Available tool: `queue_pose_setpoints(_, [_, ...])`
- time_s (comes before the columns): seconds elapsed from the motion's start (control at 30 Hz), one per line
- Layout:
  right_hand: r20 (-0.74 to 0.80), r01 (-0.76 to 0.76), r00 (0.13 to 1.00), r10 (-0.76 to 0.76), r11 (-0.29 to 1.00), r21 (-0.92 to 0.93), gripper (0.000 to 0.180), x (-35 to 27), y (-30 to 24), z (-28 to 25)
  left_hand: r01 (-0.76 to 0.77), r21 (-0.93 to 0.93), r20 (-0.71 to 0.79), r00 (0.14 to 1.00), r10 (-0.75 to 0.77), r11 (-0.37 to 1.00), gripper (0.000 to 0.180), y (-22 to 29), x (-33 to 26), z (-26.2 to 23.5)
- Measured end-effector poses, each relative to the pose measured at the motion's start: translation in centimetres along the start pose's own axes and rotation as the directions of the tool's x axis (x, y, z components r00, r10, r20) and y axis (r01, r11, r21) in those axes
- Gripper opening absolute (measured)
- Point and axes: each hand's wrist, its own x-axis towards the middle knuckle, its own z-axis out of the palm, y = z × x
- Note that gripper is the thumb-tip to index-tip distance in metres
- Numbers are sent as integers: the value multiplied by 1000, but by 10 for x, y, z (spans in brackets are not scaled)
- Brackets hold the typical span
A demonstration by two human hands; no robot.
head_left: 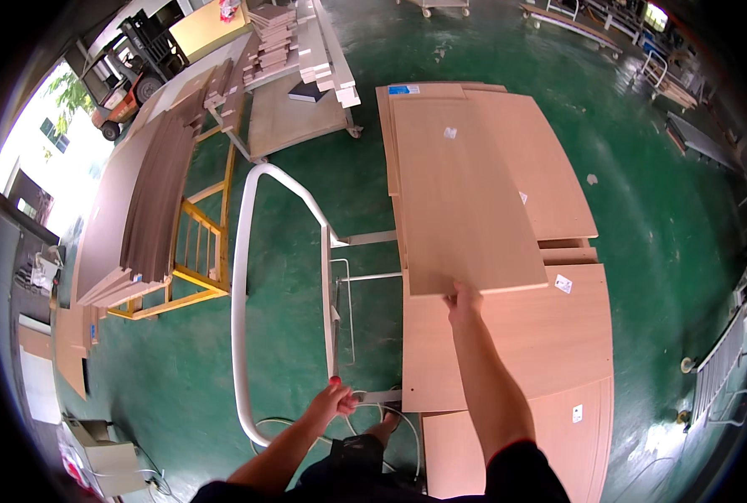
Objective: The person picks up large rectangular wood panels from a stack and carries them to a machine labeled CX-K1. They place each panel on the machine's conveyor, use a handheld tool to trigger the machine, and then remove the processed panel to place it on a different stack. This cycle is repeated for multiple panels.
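Observation:
A light-brown wood panel (465, 193) lies at a slant on top of a pile of similar boards, its near edge in front of me. My right hand (464, 300) is closed on that near edge, the thumb side on top and the other fingers partly hidden. Under it, the near boards (507, 335) carry small white labels. Lower left, my left hand (336, 401) is closed around a slim tool with a red part (335, 381); most of the tool is hidden in the fingers. A pale hose (418, 448) loops on the floor close by.
A white tubular trolley frame (241, 277) stands left of the pile. Further left, a yellow rack (201, 281) bears stacked dark-edged panels (151, 201). A cart (294, 117) with wood strips and a forklift (130, 84) are at the far left. A metal roller stand (721, 356) is at right.

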Motion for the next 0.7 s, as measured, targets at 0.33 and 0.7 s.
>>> queue_pose_setpoints(0.33, [124, 38, 992, -21, 991, -132, 21, 120, -21, 76, 146, -191, -79, 983, -164, 971, 31, -56, -34, -35])
queue_pose_setpoints(0.7, [144, 275, 958, -250, 940, -203, 14, -80, -36, -89, 168, 28, -22, 986, -167, 985, 27, -32, 3, 5])
